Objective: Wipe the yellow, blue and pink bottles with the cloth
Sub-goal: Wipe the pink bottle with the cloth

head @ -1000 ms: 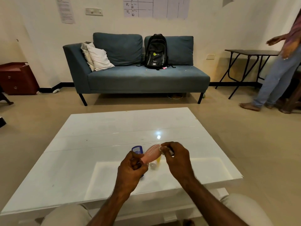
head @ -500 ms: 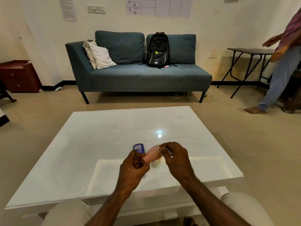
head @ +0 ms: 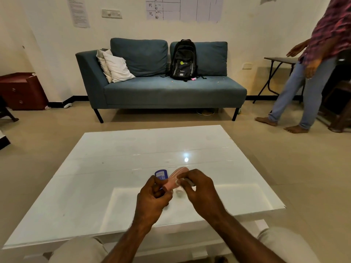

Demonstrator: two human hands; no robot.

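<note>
Glossy white, the flat table [head: 117,168] mirrors a ceiling light. Above its near part the left hand [head: 152,200] curls its fingers around the lower end of the ribbed, rounded pink bottle [head: 175,178], which tilts up to the right. The right hand [head: 201,190] pinches something pale, partly hidden, against the bottle's side. A smooth blue bottle [head: 160,174] shows just behind the left fingers.

Both forearms enter from bottom centre of frame, converging mid-frame. L hand [head: 152,199] curled, fingers clenched in grip. R hand [head: 199,188] arched, fingertips pinched, knuckles up.
</note>
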